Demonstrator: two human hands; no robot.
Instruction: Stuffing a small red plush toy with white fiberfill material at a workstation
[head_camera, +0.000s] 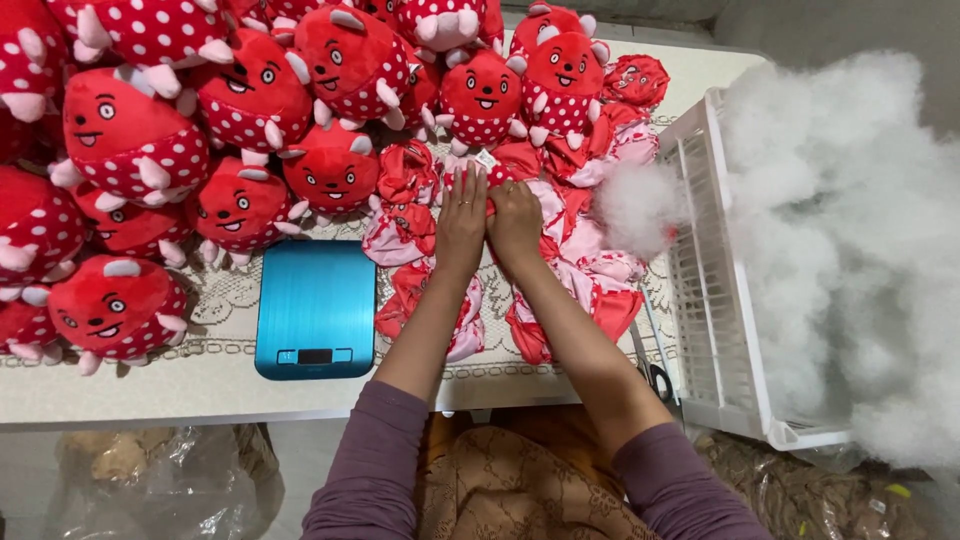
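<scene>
Both the left hand (461, 222) and the right hand (515, 220) pinch closed on one unstuffed red plush skin (497, 165) atop the flat pile of skins (580, 270) at the counter's (180, 385) middle. It looks limp, light and floppy, probably best gripped by its open seam edge.

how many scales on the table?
1. A blue flat scale lies near the table's front edge, just left of the left hand, below the stuffed red plush toys. The toy pile and unstuffed skins could hide another.
</scene>
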